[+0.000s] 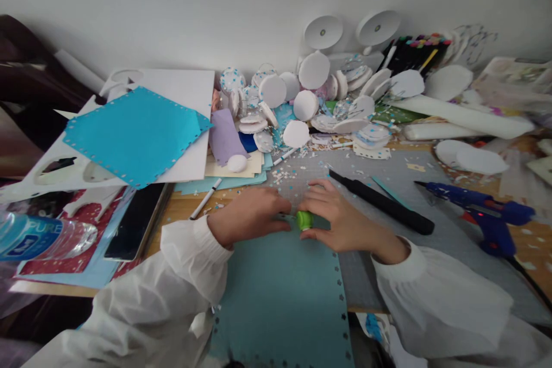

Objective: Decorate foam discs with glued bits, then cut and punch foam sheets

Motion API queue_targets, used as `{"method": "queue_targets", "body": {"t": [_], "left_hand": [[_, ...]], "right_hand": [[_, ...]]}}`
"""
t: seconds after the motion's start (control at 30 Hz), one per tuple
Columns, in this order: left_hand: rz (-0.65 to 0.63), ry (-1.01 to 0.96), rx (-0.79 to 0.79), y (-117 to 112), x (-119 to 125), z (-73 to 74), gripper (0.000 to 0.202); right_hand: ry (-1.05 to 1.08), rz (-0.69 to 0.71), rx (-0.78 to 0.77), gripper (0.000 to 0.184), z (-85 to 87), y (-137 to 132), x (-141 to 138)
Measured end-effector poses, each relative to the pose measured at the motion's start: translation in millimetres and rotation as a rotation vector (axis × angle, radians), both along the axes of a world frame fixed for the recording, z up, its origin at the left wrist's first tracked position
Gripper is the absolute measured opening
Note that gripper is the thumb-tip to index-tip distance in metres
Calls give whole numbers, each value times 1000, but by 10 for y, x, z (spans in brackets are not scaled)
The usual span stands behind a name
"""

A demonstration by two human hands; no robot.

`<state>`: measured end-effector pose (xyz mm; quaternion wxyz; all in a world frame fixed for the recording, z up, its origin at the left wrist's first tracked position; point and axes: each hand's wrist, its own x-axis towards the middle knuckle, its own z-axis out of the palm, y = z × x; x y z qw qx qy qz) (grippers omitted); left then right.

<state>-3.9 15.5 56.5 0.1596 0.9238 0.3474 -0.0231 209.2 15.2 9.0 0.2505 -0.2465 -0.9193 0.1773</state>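
A sheet of teal paper lies in front of me, reaching past the table's front edge, with small flower-shaped holes along its sides. At its far edge sits a small bright green craft punch. My right hand curves around the punch from the right, thumb below and fingers above. My left hand is closed at the paper's far edge, just left of the punch, its thumb and forefinger pinched together. The exact spot where they grip is partly hidden by the fingers.
A grey cutting mat carries a black utility knife and a blue glue gun. White foam discs crowd the back. At left are a punched blue sheet, a phone and a water bottle.
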Motion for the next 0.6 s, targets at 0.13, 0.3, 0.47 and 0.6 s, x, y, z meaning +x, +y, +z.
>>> {"method": "queue_targets", "body": {"t": [0.13, 0.3, 0.47, 0.6], "left_hand": [[-31, -74, 89, -71, 110, 3, 52], [-53, -99, 56, -76, 163, -59, 46], [-58, -132, 44, -57, 126, -82, 44], [-38, -56, 52, -43, 98, -80, 53]], "right_hand": [[-7, 4, 11, 15, 1, -8, -8], [10, 2, 45, 10, -16, -32, -19], [-1, 1, 37, 11, -19, -22, -36], [-43, -18, 21, 16, -13, -3, -35]]}}
